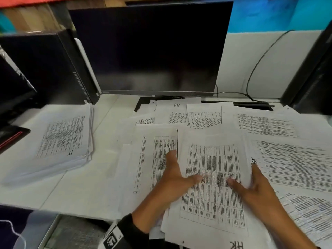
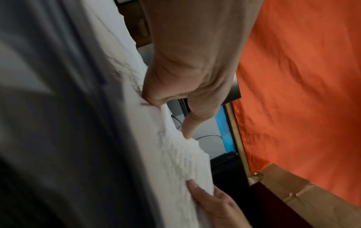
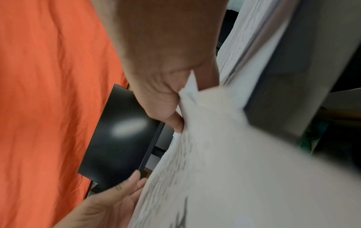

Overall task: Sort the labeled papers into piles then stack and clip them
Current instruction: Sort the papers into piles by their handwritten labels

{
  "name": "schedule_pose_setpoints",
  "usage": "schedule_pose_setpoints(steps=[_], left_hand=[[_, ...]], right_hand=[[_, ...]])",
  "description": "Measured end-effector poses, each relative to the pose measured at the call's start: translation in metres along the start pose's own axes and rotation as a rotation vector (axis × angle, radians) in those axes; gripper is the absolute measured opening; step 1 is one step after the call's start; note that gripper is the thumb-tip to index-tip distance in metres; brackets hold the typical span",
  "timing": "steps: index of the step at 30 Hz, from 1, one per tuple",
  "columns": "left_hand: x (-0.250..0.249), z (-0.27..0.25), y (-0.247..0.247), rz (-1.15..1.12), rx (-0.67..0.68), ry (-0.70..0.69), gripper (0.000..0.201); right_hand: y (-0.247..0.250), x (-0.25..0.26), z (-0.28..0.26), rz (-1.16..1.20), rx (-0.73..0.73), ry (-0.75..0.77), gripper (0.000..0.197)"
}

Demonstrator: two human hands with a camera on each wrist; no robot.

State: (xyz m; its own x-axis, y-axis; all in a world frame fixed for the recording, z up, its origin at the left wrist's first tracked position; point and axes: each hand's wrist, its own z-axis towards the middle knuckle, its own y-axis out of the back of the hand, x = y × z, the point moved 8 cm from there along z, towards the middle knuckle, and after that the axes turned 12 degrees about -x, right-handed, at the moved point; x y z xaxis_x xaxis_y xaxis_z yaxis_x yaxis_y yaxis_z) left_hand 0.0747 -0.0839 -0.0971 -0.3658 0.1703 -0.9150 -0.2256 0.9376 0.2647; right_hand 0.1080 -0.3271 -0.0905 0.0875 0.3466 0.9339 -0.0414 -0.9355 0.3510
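White desk (image 1: 80, 186) below a dark monitor (image 1: 150, 47). Left hand (image 1: 172, 178) and right hand (image 1: 255, 186) are pinching the edges of the "HR" sheet bundle (image 1: 212, 178), lifting it off loose papers (image 1: 287, 159). Risk: unsquared sheets slipping out and remixing.

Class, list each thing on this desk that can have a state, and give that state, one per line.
Monitor: screen dark.
Pile at left: stacked, no clip visible.
Loose papers: spread out, overlapping, unsorted.
Held sheets: lifted off the desk, gripped at both sides.
Left hand: grips the sheets.
Right hand: grips the sheets.
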Motion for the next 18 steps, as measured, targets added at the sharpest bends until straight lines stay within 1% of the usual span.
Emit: schedule_pose_setpoints(steps=[2,3,4,5,6,7,8,10,11,14,16,18], left_hand=[[0.007,0.000,0.010,-0.057,-0.055,-0.016,0.083],[0.007,0.000,0.017,-0.039,-0.087,-0.050,0.073],[0.006,0.000,0.028,0.038,-0.138,-0.100,0.066],[0.004,0.000,0.041,0.181,-0.211,-0.152,0.063],[0.004,0.002,0.058,0.350,-0.303,-0.191,0.066],[0.004,0.004,0.074,0.492,-0.389,-0.189,0.074],[0.008,0.006,0.088,0.573,-0.436,-0.135,0.085],[0.021,0.012,0.110,0.596,-0.442,-0.010,0.101],[0.025,0.013,0.116,0.575,-0.429,0.019,0.106],[0.024,0.009,0.120,0.477,-0.403,0.002,0.109],[0.023,0.006,0.116,0.395,-0.361,-0.013,0.109],[0.023,0.006,0.109,0.278,-0.289,-0.008,0.111]], right_hand=[[0.003,-0.002,0.001,-0.008,-0.040,-0.002,0.051],[0.005,-0.001,0.001,-0.007,-0.064,-0.008,0.050],[0.007,0.002,0.002,-0.005,-0.083,-0.001,0.046],[0.009,0.005,0.004,-0.012,-0.101,0.008,0.042],[0.010,0.009,0.005,-0.004,-0.114,0.020,0.038],[0.009,0.011,0.007,-0.003,-0.122,0.021,0.035],[0.005,0.013,0.009,-0.007,-0.123,0.025,0.034],[-0.007,0.011,0.013,-0.037,-0.100,0.015,0.038],[-0.016,0.010,0.015,-0.052,-0.079,0.014,0.041],[-0.051,0.023,0.010,-0.055,0.035,0.039,0.043],[-0.076,0.037,0.005,-0.078,0.103,0.081,0.050],[-0.102,0.049,0.001,-0.097,0.178,0.136,0.060]])
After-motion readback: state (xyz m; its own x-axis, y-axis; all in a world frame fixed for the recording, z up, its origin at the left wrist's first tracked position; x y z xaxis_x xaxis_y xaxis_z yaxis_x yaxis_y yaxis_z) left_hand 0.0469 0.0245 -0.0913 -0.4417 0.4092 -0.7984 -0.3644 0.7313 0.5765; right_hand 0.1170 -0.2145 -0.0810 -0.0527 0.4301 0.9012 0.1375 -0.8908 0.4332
